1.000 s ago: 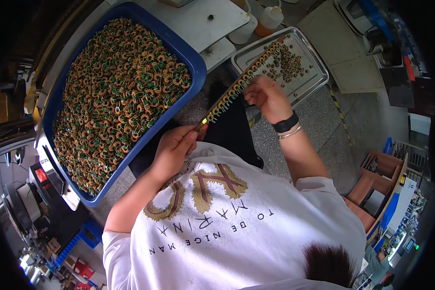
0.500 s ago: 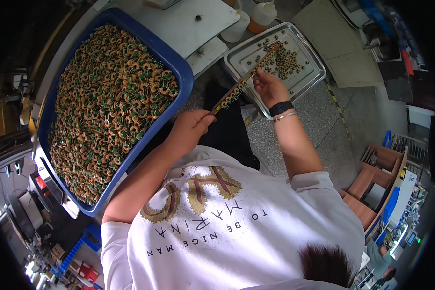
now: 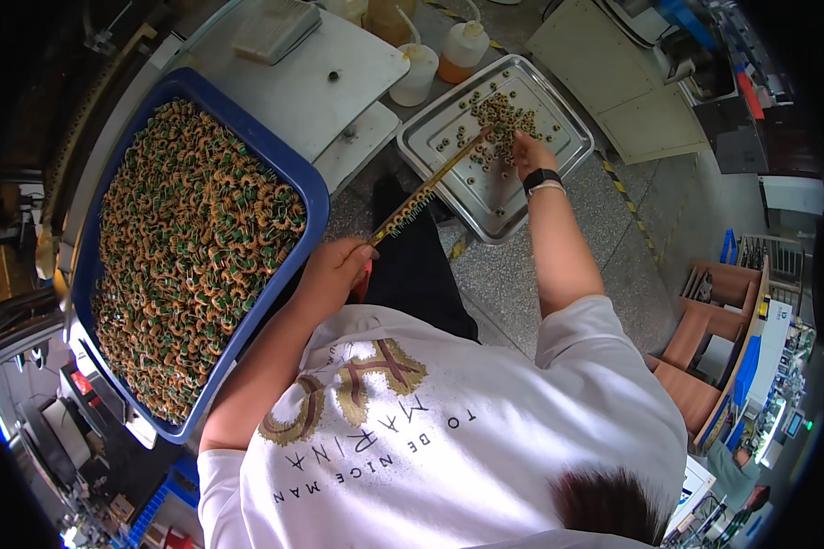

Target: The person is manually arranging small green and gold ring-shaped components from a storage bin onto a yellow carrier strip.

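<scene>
Yellow-and-black tape (image 3: 620,186) crosses a speckled grey floor (image 3: 505,272) beside a pale cabinet (image 3: 621,87), with brown wooden furniture (image 3: 691,336) rightward.

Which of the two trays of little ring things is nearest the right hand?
The silver metal tray, with the right hand over it. Its rings leave much bottom bare; the blue tray, off left, is heaped.

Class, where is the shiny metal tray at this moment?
In the head view, the metal tray is in the upper part, just right of centre, with the right hand over it and the bottle of orange liquid by its upper-left edge.
</scene>
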`<control>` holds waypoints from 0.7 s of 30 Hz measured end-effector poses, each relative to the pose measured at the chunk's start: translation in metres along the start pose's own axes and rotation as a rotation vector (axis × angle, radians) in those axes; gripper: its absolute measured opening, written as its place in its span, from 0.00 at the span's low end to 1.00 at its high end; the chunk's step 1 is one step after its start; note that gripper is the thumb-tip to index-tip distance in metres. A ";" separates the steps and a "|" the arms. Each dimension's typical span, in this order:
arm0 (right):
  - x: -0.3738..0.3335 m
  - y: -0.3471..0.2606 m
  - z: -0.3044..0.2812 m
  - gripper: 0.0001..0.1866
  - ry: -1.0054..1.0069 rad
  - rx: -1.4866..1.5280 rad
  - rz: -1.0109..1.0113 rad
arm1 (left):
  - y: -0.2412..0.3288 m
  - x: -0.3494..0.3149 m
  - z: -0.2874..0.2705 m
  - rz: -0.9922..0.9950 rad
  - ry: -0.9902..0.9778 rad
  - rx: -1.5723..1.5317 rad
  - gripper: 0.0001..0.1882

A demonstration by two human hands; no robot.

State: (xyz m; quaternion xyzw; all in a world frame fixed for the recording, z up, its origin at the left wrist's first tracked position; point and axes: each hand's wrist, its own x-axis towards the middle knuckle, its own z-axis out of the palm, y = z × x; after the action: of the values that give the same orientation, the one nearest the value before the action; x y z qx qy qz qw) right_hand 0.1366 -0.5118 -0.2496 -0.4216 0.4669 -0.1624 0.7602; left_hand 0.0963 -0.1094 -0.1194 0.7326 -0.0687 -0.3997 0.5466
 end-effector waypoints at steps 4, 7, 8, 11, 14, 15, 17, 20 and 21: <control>-0.034 0.006 -0.008 0.10 -0.179 -0.047 -0.061 | 0.007 0.008 0.004 0.037 0.011 -0.040 0.12; -0.126 0.017 0.022 0.12 -0.636 -0.076 0.211 | 0.013 0.017 0.011 0.036 0.079 0.045 0.12; -0.164 0.018 0.034 0.11 -0.689 -0.147 0.281 | 0.015 0.019 0.015 0.065 0.110 0.066 0.12; -0.209 0.041 0.046 0.08 -0.769 -0.147 0.363 | 0.020 0.025 0.024 0.146 0.152 0.122 0.12; -0.210 0.047 0.048 0.07 -0.774 -0.035 0.375 | 0.021 0.029 0.028 0.213 0.179 0.178 0.12; -0.209 0.047 0.049 0.07 -0.744 0.008 0.372 | 0.021 0.030 0.028 0.230 0.188 0.201 0.12; -0.209 0.044 0.051 0.06 -0.742 0.019 0.393 | 0.023 0.030 0.028 0.247 0.197 0.208 0.12; -0.205 0.041 0.054 0.06 -0.733 0.047 0.419 | 0.024 0.033 0.027 0.268 0.189 0.236 0.12; -0.203 0.040 0.055 0.05 -0.728 0.062 0.419 | 0.024 0.035 0.026 0.277 0.173 0.256 0.13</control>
State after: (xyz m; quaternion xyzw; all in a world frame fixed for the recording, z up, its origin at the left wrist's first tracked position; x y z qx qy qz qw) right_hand 0.0730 -0.3312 -0.1533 -0.3243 0.2382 0.1411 0.9045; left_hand 0.1105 -0.1573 -0.1190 0.8113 -0.1715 -0.2443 0.5027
